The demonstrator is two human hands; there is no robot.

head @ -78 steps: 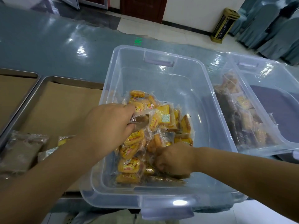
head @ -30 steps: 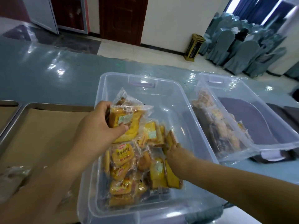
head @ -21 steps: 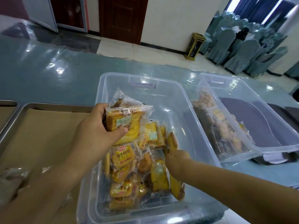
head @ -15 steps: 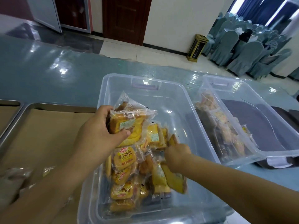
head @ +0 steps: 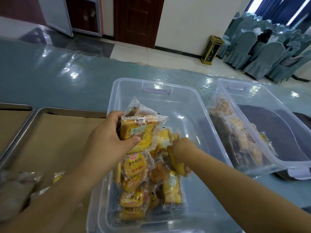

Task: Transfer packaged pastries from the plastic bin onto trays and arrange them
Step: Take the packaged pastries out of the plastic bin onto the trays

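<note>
A clear, glossy bin [head: 193, 111] sits on a shiny teal table [head: 50, 76], between a paper-lined steel tray [head: 67, 111] and a second bin [head: 262, 105]. Crinkly yellow packs [head: 134, 167] pile at its near end. The left hand [head: 107, 140] clamps a stack [head: 143, 130] above them, and the right hand [head: 182, 147] curls round one pack [head: 176, 163].

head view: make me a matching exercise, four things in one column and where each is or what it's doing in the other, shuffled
Things
1. left hand
2. right hand
3. tray
4. second bin

Places and states
A. right of the plastic bin, packs heaped along its left wall
B. holds a bundle of packs above the plastic bin
C. lined with brown paper, left of the plastic bin
D. low in the plastic bin, pinching one yellow pack

Pairs: 1-B, 2-D, 3-C, 4-A
</note>
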